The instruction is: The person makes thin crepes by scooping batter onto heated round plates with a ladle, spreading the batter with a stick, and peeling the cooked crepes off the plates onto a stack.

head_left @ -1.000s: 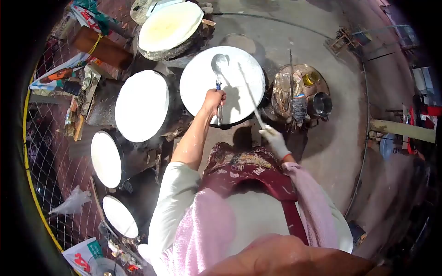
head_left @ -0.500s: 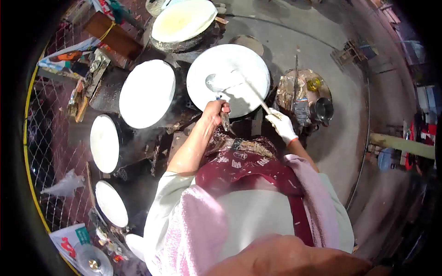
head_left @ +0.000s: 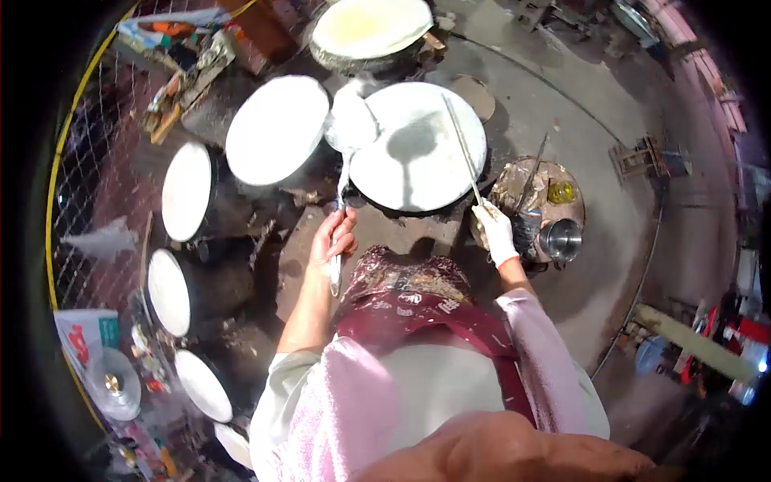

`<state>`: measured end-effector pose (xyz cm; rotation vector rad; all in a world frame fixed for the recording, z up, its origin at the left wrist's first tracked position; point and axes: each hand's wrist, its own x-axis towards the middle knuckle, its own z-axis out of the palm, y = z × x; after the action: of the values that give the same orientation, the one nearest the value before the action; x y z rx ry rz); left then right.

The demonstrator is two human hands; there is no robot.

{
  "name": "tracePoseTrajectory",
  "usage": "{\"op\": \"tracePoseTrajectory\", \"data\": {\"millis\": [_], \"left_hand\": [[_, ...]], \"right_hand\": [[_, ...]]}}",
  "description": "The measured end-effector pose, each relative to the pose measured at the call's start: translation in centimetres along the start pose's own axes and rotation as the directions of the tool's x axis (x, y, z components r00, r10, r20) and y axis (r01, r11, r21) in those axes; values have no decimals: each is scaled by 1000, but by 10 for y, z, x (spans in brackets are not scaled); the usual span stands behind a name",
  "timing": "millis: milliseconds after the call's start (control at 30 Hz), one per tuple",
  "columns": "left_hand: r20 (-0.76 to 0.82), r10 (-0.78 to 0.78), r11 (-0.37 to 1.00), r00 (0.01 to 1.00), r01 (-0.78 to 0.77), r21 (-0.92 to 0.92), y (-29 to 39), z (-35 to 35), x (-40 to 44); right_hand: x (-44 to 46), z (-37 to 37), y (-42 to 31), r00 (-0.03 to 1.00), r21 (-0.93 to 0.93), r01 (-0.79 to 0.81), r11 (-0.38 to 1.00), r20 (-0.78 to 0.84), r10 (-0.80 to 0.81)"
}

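In my bare left hand (head_left: 334,238), a long-handled ladle (head_left: 353,124) is gripped by its handle. Its bowl, coated in white, is raised over the left rim of a wide round basin (head_left: 377,186) of white liquid and casts a shadow inside. My right hand (head_left: 495,230) wears a white glove and is closed on the near end of a long thin stick (head_left: 461,145). The stick reaches across the right side of the basin, its far end near the back rim; whether it touches the liquid I cannot tell.
Several round white-topped pans, one of them nearby (head_left: 277,128), curve along my left. A yellowish round sheet (head_left: 373,28) lies behind the basin. On my right, a round stand (head_left: 507,181) carries a metal pot (head_left: 560,239) and a yellow container (head_left: 560,192). Wire fencing (head_left: 80,185) is at far left.
The ladle has come up out of the basin and moved left, its bowl now white. My left hand has shifted left and down. The stick's far end has swung right.
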<state>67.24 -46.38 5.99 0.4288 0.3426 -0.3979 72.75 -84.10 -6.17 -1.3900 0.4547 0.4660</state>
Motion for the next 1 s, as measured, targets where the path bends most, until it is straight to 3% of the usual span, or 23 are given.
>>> {"op": "tracePoseTrajectory", "data": {"millis": [33,67,100,167,233,300,367,400,433,467,500,567,633,700,767,800,833,900,933,967,1000], "left_hand": [[-58,75,982,995,-64,180,2,15,-13],[-87,87,975,992,-67,213,6,30,-20],[-73,58,995,996,-52,80,13,36,-25],[38,49,961,998,-36,-274,25,38,-34],[23,83,954,996,-72,-291,33,31,-46],[-81,164,938,983,-181,-297,37,13,-70],[-58,239,861,969,-239,-449,45,-8,-108],[-166,284,867,944,-327,-376,54,-18,-131],[-261,329,866,907,-401,-299,64,-27,-159],[-261,339,844,904,-415,-341,76,-38,-183],[-179,382,867,907,-419,-271,89,-51,-211],[-98,538,820,837,-547,-167,118,-67,-269],[33,697,695,716,-664,-275,138,-98,-323],[-76,795,578,602,-790,-205,158,-132,-365],[-33,809,583,587,-808,-86,192,-133,-402],[-36,780,619,625,-778,-113,211,-143,-419],[-143,757,628,638,-770,-108,222,-148,-431],[-341,700,659,627,-752,-29,224,-184,-445],[-463,661,687,590,-724,58,226,-198,-447],[-578,627,711,522,-686,153,227,-210,-453],[-574,638,714,514,-673,192,223,-220,-457]], "right_hand": [[6,1,13,995,-189,101,977,10,-101],[10,8,23,977,-357,210,910,44,-208],[10,19,31,946,-501,315,806,96,-309],[-23,43,1,957,-562,244,790,270,-104],[-15,38,-1,918,-464,355,812,340,-207],[7,28,16,967,-314,255,915,68,-246],[30,5,60,954,-465,256,847,-19,-299],[38,12,98,991,-293,117,949,-21,-129],[11,42,100,976,-297,214,931,99,-193],[-19,76,97,943,-281,309,909,216,-253],[-28,101,90,885,-600,431,674,427,-186],[-53,185,61,880,-571,283,771,475,29],[-38,246,82,877,-487,394,779,452,-161],[-86,335,22,929,-615,354,704,319,-188],[-64,380,37,861,-577,503,643,400,-315],[-56,402,44,840,-520,529,671,432,-328],[-89,437,7,890,-721,454,523,384,-244],[-82,448,7,907,-812,408,417,307,-287],[-66,445,21,911,-766,396,507,255,-325],[-51,443,32,885,-577,461,675,237,-401],[-36,440,36,893,-463,448,765,189,-409]]}}
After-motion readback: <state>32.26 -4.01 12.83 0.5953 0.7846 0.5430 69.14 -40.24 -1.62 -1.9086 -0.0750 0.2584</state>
